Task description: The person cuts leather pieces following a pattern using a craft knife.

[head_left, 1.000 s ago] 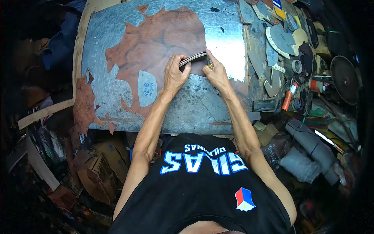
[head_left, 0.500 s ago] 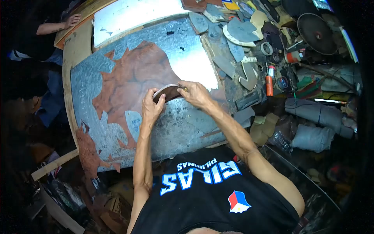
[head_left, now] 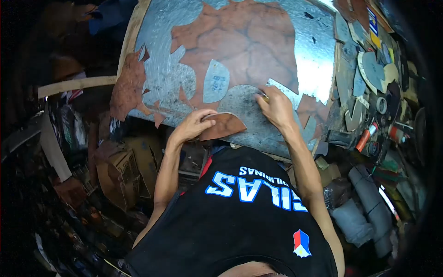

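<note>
My left hand point(head_left: 193, 125) is closed on a half-moon leather piece point(head_left: 227, 127), brown with a pale curved edge, at the table's front edge. Over the metal tabletop, my right hand point(head_left: 277, 107) is closed on a small tool point(head_left: 263, 96) with a yellowish part; the fingers cover most of it. Ahead of both hands lies a large brown leather hide point(head_left: 249, 44) with dark veining and a jagged outline. On the hide's left part rests a grey rounded template point(head_left: 216, 82) with handwriting. Beside my right hand is a pale flat strip point(head_left: 288, 94).
A scratched metal sheet point(head_left: 161, 27) covers the table, with a wooden rim point(head_left: 128, 44) at left. Leather scraps point(head_left: 127, 90) hang over the left edge. Several templates point(head_left: 369, 71), an orange tube point(head_left: 364, 138) and a tape roll point(head_left: 381, 105) crowd the right side. A cardboard box point(head_left: 120, 173) stands below left.
The half-moon piece has come toward my body in my left hand, off the hide's edge. My right hand has separated from it. The view has swung left and down; the other person's hand is gone from view.
</note>
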